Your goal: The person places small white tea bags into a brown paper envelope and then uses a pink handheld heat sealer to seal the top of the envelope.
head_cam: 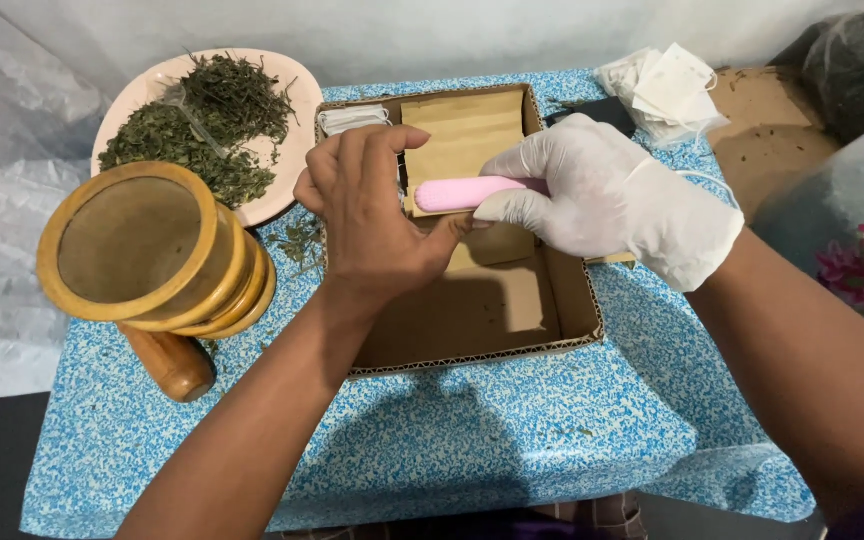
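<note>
Open blue tabletop [472, 440] at 6 o'clock, free passage. Wooden mortar [147, 250] blocks 9; plate of dried herbs [207, 120] at 10; cardboard box [572, 300] walls centre; white sachets [662, 90] at 1.

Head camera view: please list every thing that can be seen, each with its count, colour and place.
shallow brown cardboard box: one, brown, middle of the table
blue speckled table cover: one, blue and white, under everything
pale pink round plate: one, pink, far left, holding dried green leaves
round wooden sieve: one, yellow-brown, left, leaning on a wooden pestle
brown paper envelopes: several, brown, far end of the box
small white filter bags: a pile, white, far right
pink cylindrical tool: one, pink, over the box
left hand: bare, thumb touching the tool's tip
right hand: white glove, grip closed on the tool
</note>
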